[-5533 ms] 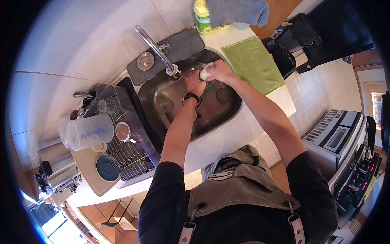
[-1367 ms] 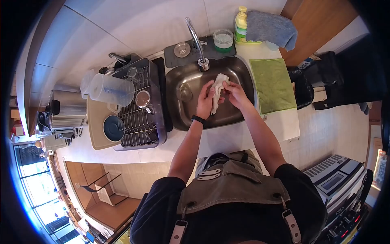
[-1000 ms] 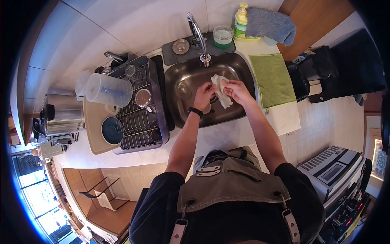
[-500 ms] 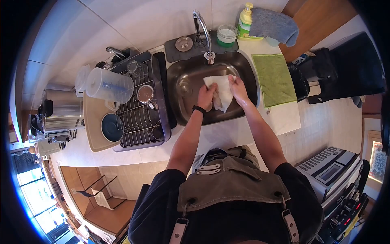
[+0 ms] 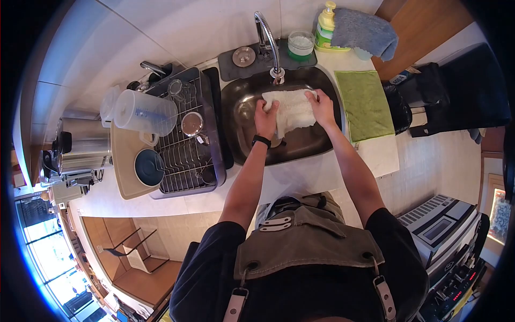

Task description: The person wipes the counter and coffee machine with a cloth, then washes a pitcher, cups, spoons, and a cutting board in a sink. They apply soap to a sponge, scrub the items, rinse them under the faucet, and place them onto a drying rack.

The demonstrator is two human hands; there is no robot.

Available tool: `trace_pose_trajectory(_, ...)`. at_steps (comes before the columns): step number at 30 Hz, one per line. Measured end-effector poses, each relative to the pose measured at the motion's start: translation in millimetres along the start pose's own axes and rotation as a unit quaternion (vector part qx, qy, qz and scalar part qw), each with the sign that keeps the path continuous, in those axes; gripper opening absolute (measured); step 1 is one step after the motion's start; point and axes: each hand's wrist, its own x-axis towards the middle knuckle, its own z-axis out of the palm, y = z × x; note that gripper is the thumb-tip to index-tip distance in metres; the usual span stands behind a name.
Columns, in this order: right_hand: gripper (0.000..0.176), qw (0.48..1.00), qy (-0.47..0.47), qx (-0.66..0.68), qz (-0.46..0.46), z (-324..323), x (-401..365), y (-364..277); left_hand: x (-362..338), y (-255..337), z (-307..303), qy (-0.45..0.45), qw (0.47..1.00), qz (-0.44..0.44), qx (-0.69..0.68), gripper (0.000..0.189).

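Note:
A damp-looking white cloth (image 5: 292,111) is stretched between my two hands over the metal sink (image 5: 306,148). My left hand (image 5: 265,119) pinches its left edge, thumb on top. At the upper right corner, my right hand (image 5: 323,109) grips the cloth between thumb and fingers. The lower edge of the cloth hangs down into the basin. Just behind it the faucet (image 5: 276,72) points downward. Part of a small round object shows below the cloth near my left wrist; I cannot make out what it is.
Left of the sink stands a dish rack (image 5: 185,155) with a clear measuring jug (image 5: 145,112) and a blue bowl (image 5: 148,167). A green cloth (image 5: 365,104) lies on the right counter. Behind are a soap bottle (image 5: 325,29), a grey towel (image 5: 365,32) and a jar (image 5: 300,45).
The bunched cloth has been spread wider and flatter. My left hand has moved left and my right hand slightly right, drawing the cloth out between them.

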Motion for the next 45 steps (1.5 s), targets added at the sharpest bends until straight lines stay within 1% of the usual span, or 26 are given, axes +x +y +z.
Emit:
trace_pose_trajectory(1, 0.041, 1.000, 0.004, 0.017, -0.001, -2.1, 2.0, -3.8, 1.1, 0.6, 0.9, 0.013, 1.000, 0.014, 0.007, 0.040)
trace_pose_trajectory(2, 0.042, 0.999, -0.008, 0.043, 0.030, -6.3, 1.6, -6.6, 1.0, 1.2, 2.5, 0.013, 1.000, 0.008, 0.001, 0.039)
trace_pose_trajectory(4, 0.046, 0.995, 0.018, 0.096, 0.028, 4.9, 6.9, 8.2, -0.3, 9.8, 7.0, 0.012, 1.000, -0.002, -0.010, 0.037)
trace_pose_trajectory(5, 0.048, 0.992, 0.030, 0.122, 0.027, 11.2, 9.8, 18.0, -2.8, 15.6, 9.2, 0.012, 1.000, -0.004, 0.029, 0.036)
trace_pose_trajectory(7, 0.051, 0.996, 0.028, 0.074, 0.044, 18.7, 11.7, 20.8, -10.2, 33.9, 13.9, 0.012, 0.994, -0.010, 0.107, 0.036)
trace_pose_trajectory(8, 0.052, 0.997, 0.026, 0.050, 0.052, 23.8, 11.7, 21.9, -12.4, 33.8, 20.1, 0.008, 0.995, -0.002, 0.102, 0.036)
trace_pose_trajectory(10, 0.052, 0.990, -0.057, 0.097, 0.086, 17.1, 0.5, -25.6, -14.4, 31.2, 35.5, 0.000, 0.996, 0.014, 0.092, 0.036)
trace_pose_trajectory(11, 0.052, 0.983, -0.099, 0.119, 0.103, 15.9, -7.2, -45.5, -14.5, 25.8, 41.5, 0.001, 0.999, -0.030, 0.028, 0.038)
trace_pose_trajectory(14, 0.052, 0.988, -0.088, 0.068, -0.107, 38.3, -22.5, -36.3, -4.4, 0.9, 52.8, 0.015, 0.972, -0.173, -0.160, 0.040)
trace_pose_trajectory(17, 0.049, 0.961, -0.218, 0.171, 0.010, 7.8, -34.8, -62.9, -6.2, 0.7, 40.6, 0.028, 0.965, -0.143, -0.219, 0.038)
trace_pose_trajectory(18, 0.054, 0.964, -0.222, 0.149, 0.002, 9.0, -30.1, -47.1, -2.9, -9.9, 35.3, 0.038, 0.982, -0.111, -0.148, 0.037)
trace_pose_trajectory(21, 0.062, 0.979, -0.138, 0.143, 0.052, 13.6, -22.2, -24.8, 0.4, -35.9, 33.2, 0.061, 0.962, -0.147, -0.222, 0.039)
trace_pose_trajectory(22, 0.067, 0.960, -0.119, 0.235, 0.090, 29.3, -19.7, -12.6, -3.1, -28.9, 33.4, 0.063, 0.964, -0.139, -0.219, 0.040)
trace_pose_trajectory(23, 0.067, 0.924, -0.194, 0.298, 0.141, 33.6, -19.9, 3.8, -5.9, -21.3, 34.4, 0.065, 0.965, -0.131, -0.217, 0.041)
trace_pose_trajectory(25, 0.069, 0.813, -0.337, 0.410, 0.237, 20.8, -25.1, -16.9, -7.0, -8.7, 31.4, 0.063, 0.968, -0.123, -0.209, 0.044)
trace_pose_trajectory(26, 0.068, 0.807, -0.346, 0.415, 0.240, 22.9, -24.1, -11.0, -6.6, -2.7, 28.2, 0.060, 0.969, -0.125, -0.205, 0.045)
trace_pose_trajectory(27, 0.065, 0.835, -0.344, 0.381, 0.198, 21.6, -21.7, -6.4, -7.1, 0.6, 25.7, 0.058, 0.970, -0.128, -0.201, 0.047)
trace_pose_trajectory(29, 0.060, 0.882, -0.335, 0.311, 0.115, 17.8, -17.2, 3.7, -11.7, 5.5, 14.7, -0.011, 0.989, -0.105, -0.107, 0.045)
trace_pose_trajectory(31, 0.055, 0.892, -0.360, 0.259, 0.082, 14.0, -9.7, 5.6, -10.5, 12.2, 2.7, -0.089, 0.981, -0.146, -0.090, 0.046)
trace_pose_trajectory(33, 0.051, 0.903, -0.377, 0.199, 0.059, 7.8, -7.1, 3.8, -8.3, 18.0, -4.0, -0.175, 0.940, -0.248, -0.152, 0.051)
trace_pose_trajectory(36, 0.046, 0.915, -0.384, 0.111, 0.049, -4.1, -2.1, -9.5, -2.9, -12.2, -1.3, -0.142, 0.947, -0.209, -0.199, 0.045)
trace_pose_trajectory(39, 0.047, 0.916, -0.389, 0.066, 0.068, -12.9, 1.0, -14.1, -7.7, -9.4, 4.0, -0.108, 0.834, -0.295, -0.453, 0.036)
trace_pose_trajectory(41, 0.049, 0.907, -0.407, 0.069, 0.078, -19.0, 1.4, -11.1, -9.0, 1.2, 1.1, -0.163, 0.794, -0.342, -0.475, 0.031)
trace_pose_trajectory(42, 0.048, 0.904, -0.395, 0.125, 0.108, -19.4, 0.3, -5.1, -8.9, 3.7, -0.5, -0.190, 0.772, -0.363, -0.486, 0.030)
trace_pose_trajectory(44, 0.047, 0.884, -0.367, 0.234, 0.167, -17.1, -4.3, 7.9, -3.7, -22.1, 5.4, -0.174, 0.840, -0.292, -0.423, 0.036)
trace_pose_trajectory(45, 0.045, 0.893, -0.360, 0.207, 0.173, -16.7, -7.7, 6.5, -0.2, -29.1, 5.2, -0.166, 0.870, -0.256, -0.387, 0.039)
